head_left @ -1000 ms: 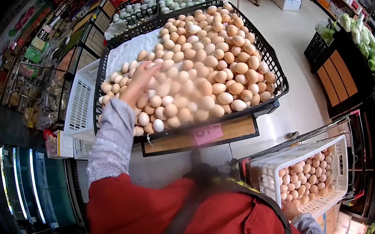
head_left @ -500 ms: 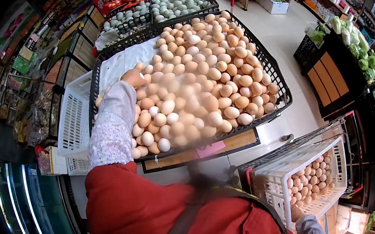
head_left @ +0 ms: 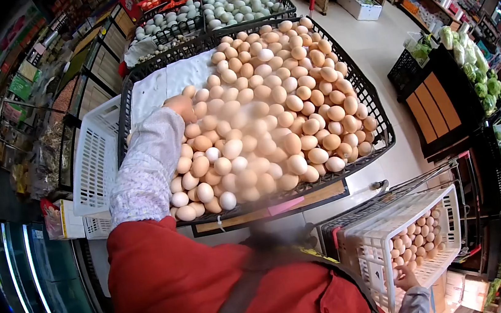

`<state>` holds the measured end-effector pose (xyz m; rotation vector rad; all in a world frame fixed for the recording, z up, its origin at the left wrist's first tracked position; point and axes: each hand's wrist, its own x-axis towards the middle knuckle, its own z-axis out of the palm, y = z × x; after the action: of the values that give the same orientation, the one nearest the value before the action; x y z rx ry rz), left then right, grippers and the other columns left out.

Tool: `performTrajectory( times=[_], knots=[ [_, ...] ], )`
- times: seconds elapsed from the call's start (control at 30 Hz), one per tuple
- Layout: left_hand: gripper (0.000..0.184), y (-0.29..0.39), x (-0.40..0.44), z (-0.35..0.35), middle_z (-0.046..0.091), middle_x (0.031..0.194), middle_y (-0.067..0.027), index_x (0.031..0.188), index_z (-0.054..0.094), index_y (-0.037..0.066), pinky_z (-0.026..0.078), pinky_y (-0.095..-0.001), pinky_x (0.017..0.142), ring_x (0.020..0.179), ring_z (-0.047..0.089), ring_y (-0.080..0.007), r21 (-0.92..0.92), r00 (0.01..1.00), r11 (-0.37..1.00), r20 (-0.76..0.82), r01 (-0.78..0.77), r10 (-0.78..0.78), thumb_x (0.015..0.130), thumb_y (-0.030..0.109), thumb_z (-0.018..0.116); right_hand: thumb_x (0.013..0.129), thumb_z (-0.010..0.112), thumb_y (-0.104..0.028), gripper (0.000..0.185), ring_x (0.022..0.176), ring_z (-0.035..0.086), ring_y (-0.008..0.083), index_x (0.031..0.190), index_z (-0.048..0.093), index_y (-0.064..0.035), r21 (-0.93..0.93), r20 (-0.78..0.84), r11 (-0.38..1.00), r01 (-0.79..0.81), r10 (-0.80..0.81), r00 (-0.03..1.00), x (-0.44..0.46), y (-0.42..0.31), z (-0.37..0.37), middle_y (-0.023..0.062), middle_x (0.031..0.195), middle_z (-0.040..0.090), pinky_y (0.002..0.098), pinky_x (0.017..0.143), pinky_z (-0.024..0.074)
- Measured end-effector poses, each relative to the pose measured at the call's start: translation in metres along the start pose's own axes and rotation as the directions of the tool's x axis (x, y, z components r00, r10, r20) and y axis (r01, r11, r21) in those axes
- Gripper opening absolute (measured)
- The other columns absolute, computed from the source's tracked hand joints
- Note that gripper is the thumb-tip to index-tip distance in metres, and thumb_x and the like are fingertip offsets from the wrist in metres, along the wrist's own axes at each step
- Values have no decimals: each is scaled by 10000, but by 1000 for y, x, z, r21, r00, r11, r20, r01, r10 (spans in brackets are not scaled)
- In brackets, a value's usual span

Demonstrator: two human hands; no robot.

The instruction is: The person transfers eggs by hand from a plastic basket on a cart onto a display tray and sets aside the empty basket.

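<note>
Brown and pale eggs (head_left: 318,97) lie heaped in a wide black plastic crate (head_left: 373,90). At the heap's left edge, my left hand (head_left: 181,107) rests against the eggs beside a bare white liner (head_left: 147,94). Its fingers are turned down and mostly hidden by the back of the hand. Low on the right stands a white plastic crate (head_left: 455,213) with more brown eggs (head_left: 419,237) inside. My right hand (head_left: 406,278) is at that crate's near end, beside its eggs. The fingers are curled, and what they hold, if anything, is not clear.
Pale greenish eggs (head_left: 239,3) fill a crate behind the brown ones. A white slatted basket (head_left: 99,155) leans at the left. A metal cart (head_left: 328,237) is by the white crate. Green vegetables (head_left: 479,72) sit on a stand (head_left: 436,101) at the right.
My right hand has risen from the lower edge of the white crate to beside the eggs, and shows more clearly. My left hand has shifted slightly down and left in view, still against the heap.
</note>
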<state>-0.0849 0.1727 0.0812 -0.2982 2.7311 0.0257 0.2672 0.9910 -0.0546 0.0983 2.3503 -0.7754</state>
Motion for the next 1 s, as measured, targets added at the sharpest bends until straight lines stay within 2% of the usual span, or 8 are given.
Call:
performTrajectory(
  times=[0.03,0.17,0.33,0.53,0.63,0.67,0.87,1.0],
  knots=[
    [460,-2,1,2,667,881,-152,951,653,26,496,-352,690,831,644,-264,-6,1000,1000,3,-3,3,616,328,746,712,676,-132,412,724,613,244,1104,551,-108,294,-68,937,-187,215,974,-5,-5,-5,132,924,549,347,546,551],
    [411,-24,23,21,672,837,-121,923,667,42,492,-346,656,760,634,-243,-168,991,985,124,-25,47,678,369,705,749,603,-46,670,795,588,212,1346,311,-133,853,-342,514,88,424,839,-39,-3,-45,95,1035,513,349,598,572],
    [401,-24,28,19,674,806,-91,916,672,66,484,-344,651,744,621,-219,-126,975,989,201,-74,99,705,407,680,734,709,-327,824,952,561,232,1387,257,-109,657,-643,584,477,103,759,-28,-140,-116,138,1197,447,326,722,522],
    [351,-39,21,7,537,631,-73,773,616,18,340,-289,417,492,473,-148,-384,978,923,199,26,55,752,366,657,593,789,-232,798,1006,555,234,1274,415,-50,494,-357,654,573,-448,819,92,-383,-127,105,1149,505,337,801,513],
    [273,-45,0,-7,527,663,-38,865,531,82,358,-204,391,473,462,-103,-894,931,384,318,231,181,780,315,643,702,712,-147,584,978,549,162,1247,509,-97,124,-109,656,745,-737,667,166,-499,-97,72,1142,546,304,807,471],
    [273,-44,-5,-8,527,663,-38,865,531,82,358,-204,391,473,462,-103,-895,931,381,316,230,182,780,315,643,670,740,-102,575,978,542,179,1190,498,-67,325,-14,686,651,-685,729,171,-547,-79,88,1137,508,307,824,473],
    [144,-68,-21,13,534,740,-29,884,555,72,457,-243,504,614,512,-111,-992,953,-2,124,130,278,822,194,596,685,717,-257,236,957,512,242,832,561,-158,-428,171,378,821,-858,485,271,-639,-23,82,903,572,368,701,438],
    [155,-83,-47,9,521,738,-16,902,559,75,424,-227,514,604,475,-81,-964,978,266,69,14,196,761,122,600,663,707,-276,268,930,517,288,903,613,-203,-603,140,432,671,-771,622,307,-652,4,92,907,568,371,735,439]
  ],
)
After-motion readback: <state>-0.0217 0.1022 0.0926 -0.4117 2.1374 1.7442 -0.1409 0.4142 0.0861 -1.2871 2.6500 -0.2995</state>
